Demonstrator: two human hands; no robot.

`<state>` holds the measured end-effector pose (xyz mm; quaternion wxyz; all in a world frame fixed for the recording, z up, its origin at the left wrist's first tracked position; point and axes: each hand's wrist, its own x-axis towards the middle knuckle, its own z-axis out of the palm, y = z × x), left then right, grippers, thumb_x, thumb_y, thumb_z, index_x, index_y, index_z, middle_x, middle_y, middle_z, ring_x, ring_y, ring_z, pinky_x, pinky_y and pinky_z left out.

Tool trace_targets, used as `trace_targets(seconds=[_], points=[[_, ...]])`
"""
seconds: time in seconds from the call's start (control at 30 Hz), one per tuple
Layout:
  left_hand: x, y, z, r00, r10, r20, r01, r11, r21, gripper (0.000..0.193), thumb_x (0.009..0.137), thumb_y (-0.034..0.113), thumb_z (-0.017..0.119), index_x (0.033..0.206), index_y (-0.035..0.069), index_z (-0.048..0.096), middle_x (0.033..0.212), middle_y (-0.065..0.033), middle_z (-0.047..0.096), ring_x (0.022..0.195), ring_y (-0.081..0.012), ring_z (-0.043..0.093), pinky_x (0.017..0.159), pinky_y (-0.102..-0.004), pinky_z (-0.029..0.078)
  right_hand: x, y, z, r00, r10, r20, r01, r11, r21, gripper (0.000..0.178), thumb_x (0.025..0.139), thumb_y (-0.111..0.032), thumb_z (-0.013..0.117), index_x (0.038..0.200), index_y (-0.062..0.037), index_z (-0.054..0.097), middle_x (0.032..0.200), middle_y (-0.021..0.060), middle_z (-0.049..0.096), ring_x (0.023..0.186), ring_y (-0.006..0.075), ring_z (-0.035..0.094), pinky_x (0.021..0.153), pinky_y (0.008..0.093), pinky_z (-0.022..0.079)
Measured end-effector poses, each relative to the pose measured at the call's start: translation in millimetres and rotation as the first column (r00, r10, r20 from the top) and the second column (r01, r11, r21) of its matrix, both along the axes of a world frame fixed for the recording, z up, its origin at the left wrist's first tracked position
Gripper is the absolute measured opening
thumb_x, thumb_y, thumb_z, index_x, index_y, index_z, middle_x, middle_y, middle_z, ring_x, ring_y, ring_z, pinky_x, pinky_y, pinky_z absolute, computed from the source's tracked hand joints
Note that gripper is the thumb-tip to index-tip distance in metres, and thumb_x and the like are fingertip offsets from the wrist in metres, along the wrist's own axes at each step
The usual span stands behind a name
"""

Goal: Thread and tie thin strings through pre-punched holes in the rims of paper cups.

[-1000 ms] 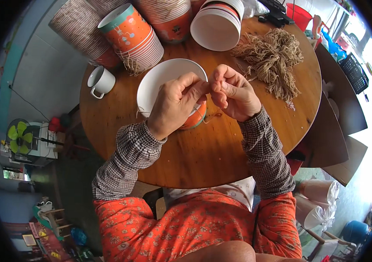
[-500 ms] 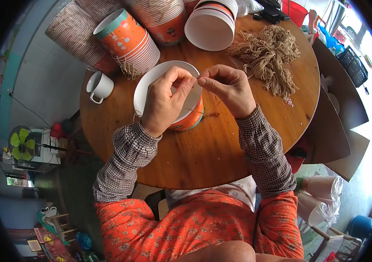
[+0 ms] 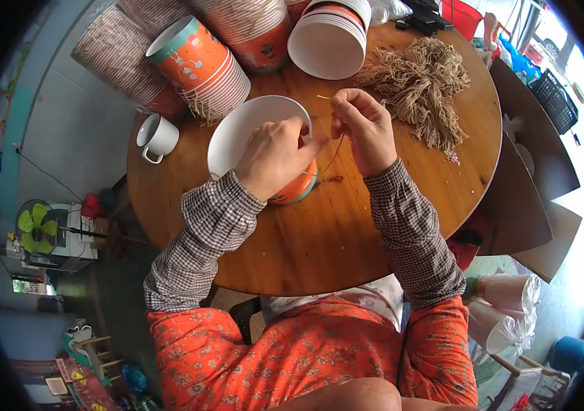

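A paper bucket (image 3: 227, 140), white inside and orange outside, stands on the round wooden table. My left hand (image 3: 275, 157) hangs over its right part with the thumb stretched away from the bent index finger; the other fingertips are hidden. To its right, above the tabletop, my right hand (image 3: 366, 130) pinches a thin tan cord (image 3: 335, 156). One short end pokes out above the fingers, while a length hangs down toward the bucket's side. A heap of tan cords (image 3: 432, 89) lies just beyond my right hand.
Nested orange buckets (image 3: 203, 68) rise at the back left, and a stack of white-lined buckets (image 3: 326, 48) lies tilted behind. A white enamel mug (image 3: 158, 135) stands at the table's left edge. Cardboard sheets (image 3: 518, 198) lean beyond the right edge.
My hands were pinched close together over the bucket's right rim. The left hand has come away and down over the bucket, its thumb now apart; the right hand keeps its pinch.
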<state>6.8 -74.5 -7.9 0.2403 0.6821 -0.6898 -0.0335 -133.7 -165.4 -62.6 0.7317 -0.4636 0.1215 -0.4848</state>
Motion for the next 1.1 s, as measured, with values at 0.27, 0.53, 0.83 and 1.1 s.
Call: trace_targets(seconds=[0.27, 0.53, 0.83, 1.1], points=[[13.4, 34.5, -12.1, 0.966, -0.078, -0.248, 0.012, 0.966, -0.257, 0.018, 0.086, 0.005, 0.062, 0.104, -0.001, 0.062, 0.083, -0.0203, 0.066, 0.076, -0.0341, 0.067, 0.064, -0.0366, 0.052, 13.2, 19.5, -2.1, 0.997, -0.077, 0.008, 0.077, 0.994, -0.078, 0.018, 0.095, -0.012, 0.057, 0.106, 0.0019, 0.058, 0.104, 0.0042, 0.063, 0.094, 0.011, 0.061, 0.085, 0.0278, 0.049], [13.5, 61.8, -27.2, 0.96, -0.091, -0.266, -0.008, 0.937, -0.35, 0.028, 0.089, 0.004, 0.061, 0.116, -0.004, 0.059, 0.098, -0.0202, 0.068, 0.087, -0.0287, 0.069, 0.071, -0.033, 0.055, 15.0, 31.3, 0.4, 0.99, -0.113, -0.079, 0.095, 0.974, -0.204, 0.012, 0.092, -0.003, 0.059, 0.103, 0.0027, 0.058, 0.11, 0.0025, 0.057, 0.097, 0.0063, 0.055, 0.086, 0.022, 0.048], [13.8, 68.3, -25.8, 0.965, -0.071, -0.253, -0.017, 0.945, -0.328, 0.028, 0.089, 0.003, 0.061, 0.116, -0.003, 0.058, 0.096, -0.0191, 0.068, 0.086, -0.0272, 0.069, 0.07, -0.0325, 0.055, 14.7, 33.5, 3.6, 0.99, -0.106, -0.093, 0.078, 0.961, -0.264, 0.004, 0.09, -0.002, 0.061, 0.093, 0.0011, 0.059, 0.118, 0.008, 0.053, 0.105, 0.0103, 0.053, 0.092, 0.0249, 0.046], [8.7, 70.1, -20.7, 0.966, -0.074, -0.248, -0.008, 0.949, -0.316, 0.028, 0.089, 0.003, 0.061, 0.116, -0.002, 0.059, 0.095, -0.0184, 0.068, 0.084, -0.0278, 0.069, 0.07, -0.033, 0.054, 12.6, 32.7, 5.8, 0.983, -0.139, -0.119, 0.098, 0.95, -0.297, 0.004, 0.088, -0.003, 0.063, 0.09, 0.0006, 0.061, 0.116, 0.0077, 0.053, 0.106, 0.0113, 0.053, 0.092, 0.0255, 0.045]])
